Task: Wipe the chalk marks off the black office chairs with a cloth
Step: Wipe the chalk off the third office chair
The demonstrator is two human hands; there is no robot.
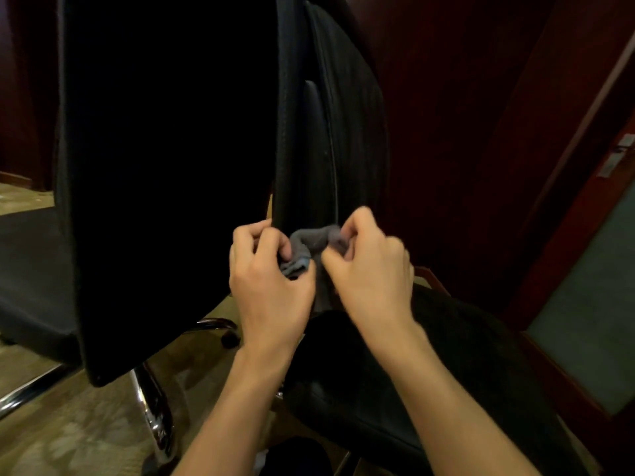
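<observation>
at the far left a tall black leather office chair back fills the frame, so dark that no chalk marks can be made out on it, its top cut off by the upper edge. below it a chrome swivel base stands on beige patterned carpet. the left hand pinches one end of a small grey cloth bunched into a twist, the grip clamped on the fabric. the right hand, blurred, pinches the other end the same way. the cloth hangs between them, just before the ribbed edge of a second black chair. its seat lies under the right forearm. at the far right a dark red wooden door carries a metal handle plate, too small for any writing to read.
</observation>
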